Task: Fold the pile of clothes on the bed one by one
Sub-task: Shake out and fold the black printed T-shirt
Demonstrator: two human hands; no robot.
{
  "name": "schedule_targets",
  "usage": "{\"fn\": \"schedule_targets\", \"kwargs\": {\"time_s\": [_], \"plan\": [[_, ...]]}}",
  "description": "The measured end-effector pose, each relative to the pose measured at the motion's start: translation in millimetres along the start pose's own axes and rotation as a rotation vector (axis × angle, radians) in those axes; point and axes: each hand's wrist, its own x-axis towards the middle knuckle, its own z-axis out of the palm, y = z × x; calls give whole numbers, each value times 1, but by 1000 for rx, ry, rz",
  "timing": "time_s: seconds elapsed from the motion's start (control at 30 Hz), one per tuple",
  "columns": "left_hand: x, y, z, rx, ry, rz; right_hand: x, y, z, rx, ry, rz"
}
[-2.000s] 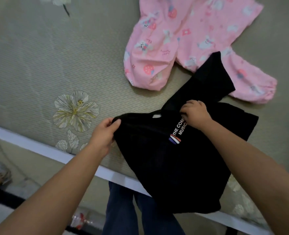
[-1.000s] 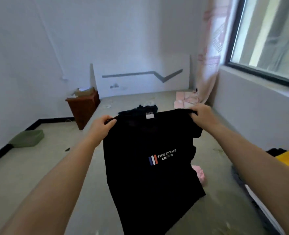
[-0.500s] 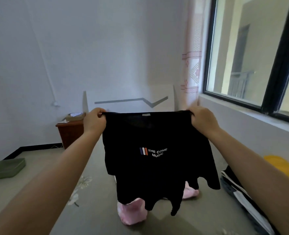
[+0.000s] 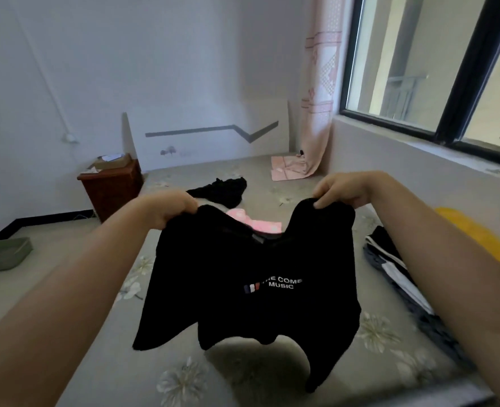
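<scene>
A black T-shirt with white "THE COME MUSIC" print hangs in the air over the bed, its collar sagging between my hands. My left hand grips its left shoulder and my right hand grips its right shoulder. Its hem dangles just above the mat. Behind the shirt lies a pink patterned garment, mostly hidden. Farther back another black garment lies crumpled on the bed.
Dark clothes with white stripes and a yellow item lie at the right, by the wall under the window. A brown bedside cabinet stands at the left; a green cushion lies on the floor. Folded pink cloth lies near the curtain.
I lifted the black T-shirt off the bed and held it up spread by its shoulders. Now it is lower and its collar sags between my hands.
</scene>
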Motion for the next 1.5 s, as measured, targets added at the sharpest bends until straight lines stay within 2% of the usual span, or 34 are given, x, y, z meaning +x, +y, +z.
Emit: {"fn": "schedule_targets", "kwargs": {"time_s": [0.07,0.13,0.27,0.33,0.43,0.53,0.63,0.7,0.8,1.0,1.1,1.27,1.5], "plan": [[-4,-9,1,67,-78,-14,3,4,6,-11,-157,38],[-4,-22,-1,39,-145,-13,6,7,11,-19,-245,63],[10,-56,6,26,-211,-58,21,25,15,4,-249,159],[26,-68,12,100,-184,-109,37,36,16,8,-196,236],[65,-82,19,251,-18,-108,70,56,17,-30,-26,320],[109,-98,32,489,167,-88,118,82,19,-251,165,302],[163,-123,49,568,293,-73,176,111,25,-531,161,256],[197,-142,57,599,355,-84,216,134,26,-555,149,221],[245,-164,62,628,431,-130,271,163,18,-492,214,165],[329,-183,52,689,558,-122,360,196,5,-526,469,-1],[364,-195,44,711,583,-89,395,211,1,-546,529,-23],[422,-214,40,696,588,-61,450,241,-7,-641,595,73],[504,-260,55,651,604,-108,525,280,7,-736,646,154]]}}
